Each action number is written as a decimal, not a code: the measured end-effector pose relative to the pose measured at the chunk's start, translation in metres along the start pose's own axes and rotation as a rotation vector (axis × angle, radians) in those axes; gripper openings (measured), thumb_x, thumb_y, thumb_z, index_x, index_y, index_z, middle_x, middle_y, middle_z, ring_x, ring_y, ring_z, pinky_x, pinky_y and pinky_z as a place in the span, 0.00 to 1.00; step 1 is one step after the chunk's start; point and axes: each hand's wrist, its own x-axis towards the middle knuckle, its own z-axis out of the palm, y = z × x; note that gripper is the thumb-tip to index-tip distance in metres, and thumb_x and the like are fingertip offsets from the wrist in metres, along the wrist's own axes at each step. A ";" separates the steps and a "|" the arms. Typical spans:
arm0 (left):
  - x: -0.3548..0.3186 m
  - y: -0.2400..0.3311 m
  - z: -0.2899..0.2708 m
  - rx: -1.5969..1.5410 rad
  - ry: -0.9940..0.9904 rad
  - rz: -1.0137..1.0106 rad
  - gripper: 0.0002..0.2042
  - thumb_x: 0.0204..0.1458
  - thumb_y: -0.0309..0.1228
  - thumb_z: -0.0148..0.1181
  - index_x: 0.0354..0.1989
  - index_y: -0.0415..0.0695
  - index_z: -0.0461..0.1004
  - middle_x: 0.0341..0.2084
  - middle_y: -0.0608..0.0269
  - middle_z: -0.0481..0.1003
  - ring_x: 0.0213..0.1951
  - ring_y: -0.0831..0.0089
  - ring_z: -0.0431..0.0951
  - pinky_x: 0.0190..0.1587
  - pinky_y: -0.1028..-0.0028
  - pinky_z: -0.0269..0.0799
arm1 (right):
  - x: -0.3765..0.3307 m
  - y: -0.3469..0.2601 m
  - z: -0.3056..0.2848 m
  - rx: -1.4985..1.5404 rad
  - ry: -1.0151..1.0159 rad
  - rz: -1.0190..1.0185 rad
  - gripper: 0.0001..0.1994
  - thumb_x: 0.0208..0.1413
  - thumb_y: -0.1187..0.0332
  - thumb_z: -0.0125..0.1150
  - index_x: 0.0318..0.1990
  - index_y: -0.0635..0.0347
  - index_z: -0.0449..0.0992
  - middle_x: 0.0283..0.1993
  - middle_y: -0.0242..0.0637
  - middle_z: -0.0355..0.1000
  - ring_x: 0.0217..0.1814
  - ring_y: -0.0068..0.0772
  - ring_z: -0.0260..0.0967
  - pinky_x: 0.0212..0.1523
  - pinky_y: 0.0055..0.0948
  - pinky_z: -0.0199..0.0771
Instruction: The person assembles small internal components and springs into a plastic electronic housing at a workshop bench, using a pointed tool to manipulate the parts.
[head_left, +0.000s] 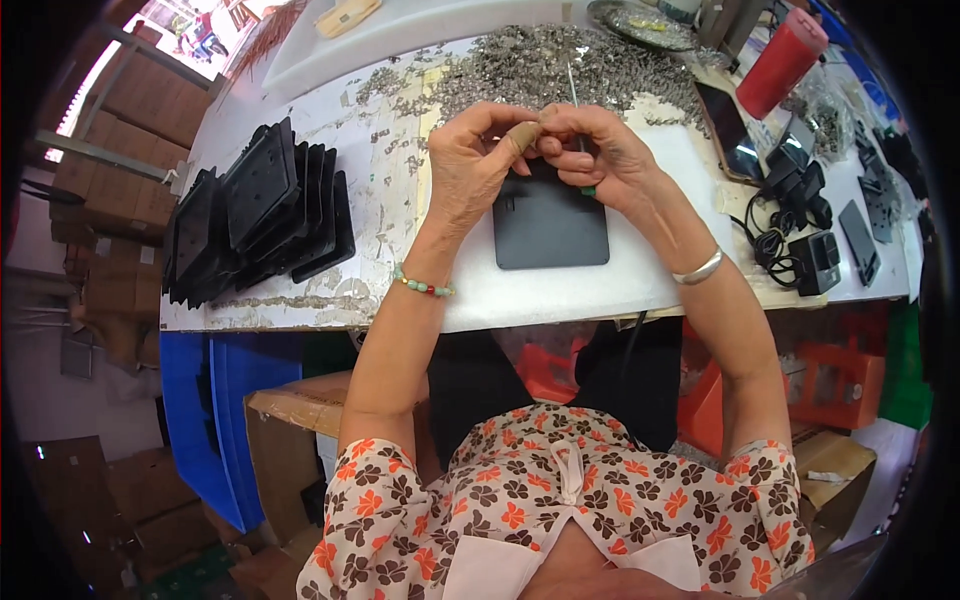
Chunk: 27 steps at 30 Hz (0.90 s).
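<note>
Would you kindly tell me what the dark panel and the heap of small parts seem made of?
The dark panel looks like matte plastic, perhaps coated metal: smooth, evenly dark. The heap of small parts seems shiny metal, glinting silvery.

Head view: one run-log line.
left hand: pinching, contents unclear | right hand: holds thin-shafted tool, near left | black plate: on white sheet | metal parts: heaped beyond

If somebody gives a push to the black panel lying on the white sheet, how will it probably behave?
The black panel is probably stiff, because its outline looks straight and its face flat. It may be light for its size, as the dull surface suggests plastic. Lying flat on the white sheet, it would likely slide rather than roll or tip.
</note>
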 end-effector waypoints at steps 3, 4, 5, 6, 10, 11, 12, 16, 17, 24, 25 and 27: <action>-0.002 -0.001 -0.005 0.113 0.040 -0.052 0.06 0.55 0.25 0.64 0.35 0.34 0.78 0.25 0.61 0.79 0.24 0.81 0.77 0.21 0.83 0.70 | 0.000 0.005 0.005 -0.175 0.072 -0.095 0.08 0.58 0.68 0.59 0.31 0.62 0.72 0.25 0.29 0.68 0.15 0.10 0.53 0.11 0.13 0.44; -0.002 -0.002 -0.007 0.116 0.045 -0.051 0.06 0.55 0.25 0.64 0.35 0.34 0.78 0.25 0.61 0.79 0.24 0.81 0.77 0.21 0.83 0.70 | 0.001 0.007 0.008 -0.261 0.119 -0.139 0.09 0.59 0.66 0.59 0.31 0.62 0.71 0.25 0.28 0.69 0.15 0.10 0.54 0.11 0.13 0.44; -0.002 -0.003 -0.008 0.028 0.054 -0.124 0.06 0.55 0.26 0.65 0.34 0.34 0.78 0.25 0.61 0.78 0.23 0.81 0.76 0.20 0.84 0.69 | 0.001 0.009 0.011 -0.262 0.114 -0.138 0.09 0.59 0.66 0.59 0.31 0.62 0.71 0.25 0.28 0.69 0.15 0.10 0.54 0.11 0.13 0.44; -0.002 -0.004 -0.009 -0.062 0.059 -0.196 0.07 0.55 0.27 0.65 0.34 0.35 0.77 0.25 0.62 0.78 0.22 0.81 0.76 0.19 0.84 0.68 | 0.001 0.009 0.013 -0.368 0.155 -0.184 0.10 0.61 0.65 0.58 0.31 0.61 0.71 0.25 0.28 0.68 0.15 0.10 0.54 0.11 0.14 0.43; -0.002 -0.005 -0.013 -0.121 0.025 -0.249 0.08 0.56 0.29 0.64 0.36 0.35 0.77 0.25 0.63 0.77 0.23 0.79 0.76 0.20 0.83 0.67 | 0.005 0.012 0.013 -0.498 0.180 -0.223 0.11 0.63 0.64 0.58 0.30 0.60 0.69 0.24 0.28 0.68 0.14 0.09 0.52 0.11 0.14 0.42; -0.003 -0.003 -0.012 -0.153 0.020 -0.267 0.08 0.57 0.29 0.64 0.37 0.35 0.77 0.26 0.61 0.78 0.24 0.78 0.77 0.21 0.83 0.68 | 0.005 0.013 0.011 -0.499 0.181 -0.226 0.11 0.63 0.64 0.58 0.30 0.60 0.69 0.24 0.28 0.68 0.14 0.09 0.52 0.11 0.14 0.42; -0.004 -0.002 -0.011 -0.185 0.013 -0.286 0.08 0.57 0.28 0.63 0.38 0.34 0.77 0.27 0.60 0.78 0.25 0.78 0.78 0.22 0.83 0.69 | 0.006 0.015 0.009 -0.427 0.155 -0.207 0.12 0.63 0.64 0.57 0.30 0.60 0.69 0.24 0.28 0.68 0.14 0.09 0.52 0.11 0.14 0.43; -0.002 0.000 -0.003 -0.261 0.021 -0.227 0.07 0.56 0.24 0.62 0.39 0.32 0.76 0.28 0.55 0.79 0.27 0.76 0.78 0.24 0.82 0.73 | 0.006 0.011 0.003 -0.241 0.068 -0.173 0.13 0.64 0.64 0.57 0.29 0.59 0.68 0.24 0.29 0.68 0.16 0.09 0.53 0.11 0.12 0.44; -0.002 0.000 -0.003 -0.251 0.005 -0.213 0.08 0.56 0.24 0.62 0.41 0.31 0.76 0.29 0.54 0.80 0.28 0.76 0.79 0.25 0.82 0.73 | 0.005 0.010 0.002 -0.240 0.071 -0.179 0.13 0.64 0.64 0.57 0.29 0.59 0.68 0.24 0.29 0.68 0.16 0.09 0.53 0.11 0.12 0.44; -0.001 -0.001 -0.006 -0.206 -0.015 -0.172 0.09 0.55 0.23 0.63 0.42 0.31 0.76 0.29 0.55 0.80 0.28 0.76 0.79 0.25 0.82 0.74 | 0.004 0.009 0.002 -0.125 -0.020 -0.104 0.12 0.63 0.64 0.58 0.29 0.59 0.69 0.26 0.30 0.68 0.16 0.08 0.52 0.11 0.11 0.44; -0.001 -0.001 -0.007 -0.198 -0.010 -0.172 0.09 0.55 0.23 0.63 0.42 0.31 0.76 0.29 0.55 0.80 0.28 0.76 0.79 0.25 0.82 0.74 | 0.004 0.009 0.003 -0.130 -0.023 -0.095 0.12 0.63 0.64 0.58 0.29 0.58 0.69 0.26 0.30 0.68 0.16 0.08 0.52 0.11 0.10 0.44; 0.000 -0.002 -0.008 -0.169 0.015 -0.160 0.09 0.54 0.23 0.65 0.41 0.32 0.76 0.27 0.58 0.79 0.26 0.77 0.78 0.23 0.82 0.72 | 0.003 0.007 0.004 -0.161 0.004 -0.100 0.11 0.63 0.64 0.58 0.31 0.59 0.69 0.26 0.30 0.69 0.15 0.08 0.51 0.10 0.11 0.43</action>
